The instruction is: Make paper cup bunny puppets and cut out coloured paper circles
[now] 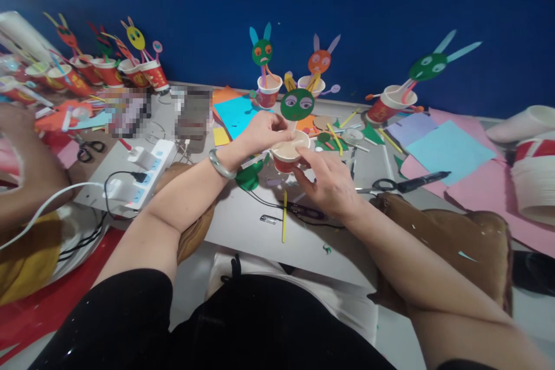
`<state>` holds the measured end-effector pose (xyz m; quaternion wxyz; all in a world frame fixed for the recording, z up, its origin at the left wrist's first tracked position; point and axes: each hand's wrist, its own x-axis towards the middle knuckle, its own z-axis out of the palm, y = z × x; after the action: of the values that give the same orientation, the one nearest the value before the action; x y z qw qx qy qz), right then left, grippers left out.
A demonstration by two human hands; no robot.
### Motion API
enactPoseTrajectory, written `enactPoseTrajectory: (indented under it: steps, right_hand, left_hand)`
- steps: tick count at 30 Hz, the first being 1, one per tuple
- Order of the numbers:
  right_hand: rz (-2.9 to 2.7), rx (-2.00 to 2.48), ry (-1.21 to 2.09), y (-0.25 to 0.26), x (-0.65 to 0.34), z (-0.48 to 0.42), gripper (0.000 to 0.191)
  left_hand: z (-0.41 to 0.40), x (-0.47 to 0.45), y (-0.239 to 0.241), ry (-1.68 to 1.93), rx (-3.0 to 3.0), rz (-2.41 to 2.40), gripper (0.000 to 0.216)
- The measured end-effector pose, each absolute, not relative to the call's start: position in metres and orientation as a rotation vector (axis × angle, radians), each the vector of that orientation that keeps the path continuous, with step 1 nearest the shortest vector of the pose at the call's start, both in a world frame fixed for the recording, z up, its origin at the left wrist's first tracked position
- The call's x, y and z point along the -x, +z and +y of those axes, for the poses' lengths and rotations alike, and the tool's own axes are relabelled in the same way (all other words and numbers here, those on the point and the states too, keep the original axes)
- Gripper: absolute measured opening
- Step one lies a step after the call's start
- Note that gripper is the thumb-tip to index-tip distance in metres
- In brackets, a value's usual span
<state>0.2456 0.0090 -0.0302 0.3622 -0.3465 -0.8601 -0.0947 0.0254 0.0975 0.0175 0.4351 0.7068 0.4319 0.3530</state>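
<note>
A red and white paper cup is held just above the table in front of me. My right hand grips it, thumb and fingers around its right side and rim. A green paper head with yellow ears and lilac eyes stands over the cup. My left hand, with a bangle on its wrist, is pinched at the cup's far left rim, just under the green head. What lies between those fingertips is mostly hidden, seemingly the head's pale stem. A green balloon-like piece lies below my left hand.
Finished cup figures stand along the wall, including a green-headed one and an orange-headed one. Black scissors, a yellow strip and paper scraps lie about. A power strip and another person's arm are at left.
</note>
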Motion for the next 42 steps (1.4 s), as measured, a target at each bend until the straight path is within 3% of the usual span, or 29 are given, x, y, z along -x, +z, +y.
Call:
enactPoseTrajectory:
  steps: [4,14,42]
  right_hand:
    - [-2.125,0.899,-0.069,-0.0362,-0.2468,0.0118,0.054]
    - [-1.975,1.018,0.015,-0.0387,-0.2464,0.0120,0.021]
    - [-2.040,1.070,0.078,-0.0337,-0.2454,0.0093,0.010]
  left_hand:
    - [0.1001,-0.0232,0.0151,0.914,-1.785,1.067,0.054]
    - [0.1040,-0.0209,0.0115,0.948,-1.782,0.995,0.063]
    - [0.0991,-0.0213,0.0187,0.955,-1.761,1.034,0.066]
